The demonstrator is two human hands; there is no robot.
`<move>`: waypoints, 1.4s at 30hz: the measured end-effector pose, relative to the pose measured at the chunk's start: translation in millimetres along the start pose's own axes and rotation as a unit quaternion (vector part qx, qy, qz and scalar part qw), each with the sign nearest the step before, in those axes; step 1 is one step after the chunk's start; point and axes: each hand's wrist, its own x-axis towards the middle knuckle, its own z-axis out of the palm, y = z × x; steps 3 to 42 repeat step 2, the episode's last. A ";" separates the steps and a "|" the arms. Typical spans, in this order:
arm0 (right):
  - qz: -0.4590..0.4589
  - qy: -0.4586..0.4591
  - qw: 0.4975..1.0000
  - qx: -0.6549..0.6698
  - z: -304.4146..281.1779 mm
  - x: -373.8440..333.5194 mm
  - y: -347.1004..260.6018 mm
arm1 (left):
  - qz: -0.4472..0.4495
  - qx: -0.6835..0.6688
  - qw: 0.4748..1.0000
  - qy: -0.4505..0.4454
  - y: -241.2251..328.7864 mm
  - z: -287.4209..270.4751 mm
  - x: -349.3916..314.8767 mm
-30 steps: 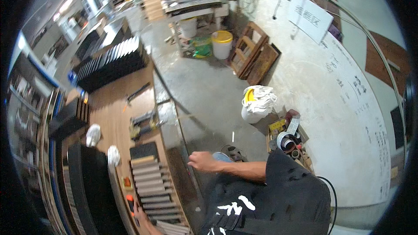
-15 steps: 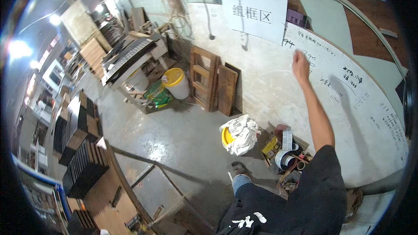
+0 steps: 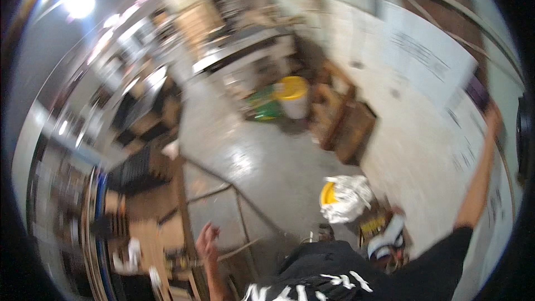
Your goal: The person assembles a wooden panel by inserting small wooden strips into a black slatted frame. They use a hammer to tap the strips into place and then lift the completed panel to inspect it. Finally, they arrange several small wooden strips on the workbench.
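Note:
The picture is blurred by motion. My right hand point(image 3: 492, 116) is raised high on the right, against the white wall point(image 3: 412, 134) and beside the white paper sheets point(image 3: 429, 61) pinned there; its fingers are too smeared to read. Low in the middle, my left hand point(image 3: 206, 242) hovers with fingers apart and nothing in it, just above the edge of the wooden workbench point(image 3: 150, 212). My black shirt with white print fills the bottom edge.
A thin metal frame point(image 3: 237, 203) juts from the bench. A white bag over a yellow bucket point(image 3: 344, 198) stands on the concrete floor, with clutter beside it. Wooden frames point(image 3: 345, 125) lean on the wall; a second yellow bucket point(image 3: 292, 93) stands farther back.
The view has swung and blurred. My right arm stays up at the wall, now at the far right. My left hand has come into view by the bench.

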 end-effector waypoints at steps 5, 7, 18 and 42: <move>0.009 0.030 1.000 0.002 -1.9 -1.3 10.8 | 0.077 0.024 0.996 -0.041 19.9 27.2 15.2; 0.009 0.030 1.000 0.002 -1.9 -1.3 10.8 | 0.077 0.024 0.996 -0.041 19.9 27.2 15.2; 0.009 0.030 1.000 0.002 -1.9 -1.3 10.8 | 0.077 0.024 0.996 -0.041 19.9 27.2 15.2; 0.009 0.030 1.000 0.002 -1.9 -1.3 10.8 | 0.077 0.024 0.996 -0.041 19.9 27.2 15.2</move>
